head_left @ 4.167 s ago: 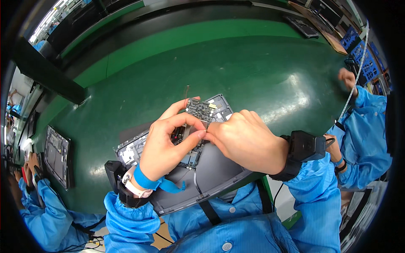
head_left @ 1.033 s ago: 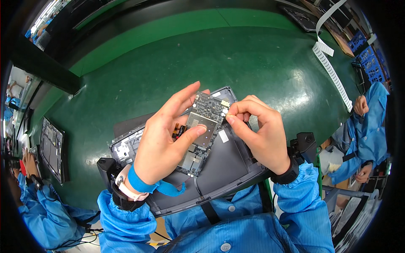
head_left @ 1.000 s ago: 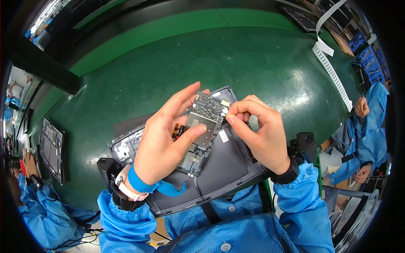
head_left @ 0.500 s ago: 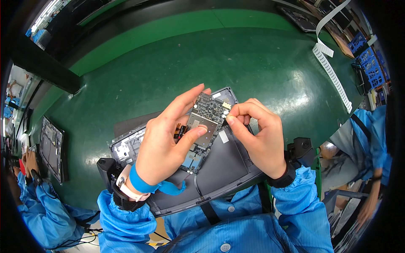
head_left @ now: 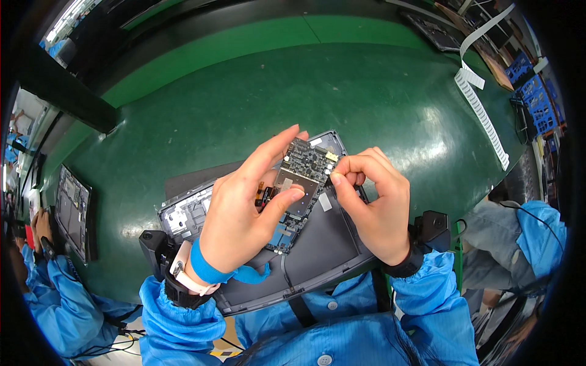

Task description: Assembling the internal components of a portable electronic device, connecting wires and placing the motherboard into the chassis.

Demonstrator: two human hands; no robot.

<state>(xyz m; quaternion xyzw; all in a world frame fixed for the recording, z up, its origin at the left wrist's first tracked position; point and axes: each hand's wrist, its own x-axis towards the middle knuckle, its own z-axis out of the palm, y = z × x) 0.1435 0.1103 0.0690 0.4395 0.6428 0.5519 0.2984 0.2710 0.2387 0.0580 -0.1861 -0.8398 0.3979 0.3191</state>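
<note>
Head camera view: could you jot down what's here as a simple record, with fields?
Left hand: holds a dark, narrow circuit board, thumb across its face
Right hand: thumb and finger pinched by the board's right edge; anything between them is too small to tell
Below the board: flat grey device shell
Left wrist: blue fabric strap
Surface: glossy green table
Far left: open, dark flat device

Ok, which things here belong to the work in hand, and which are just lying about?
In use:
circuit board, left hand holding it, right hand at its edge
grey casing underneath

Apparently lying about:
white strip
blue crate
open device, far left
</note>
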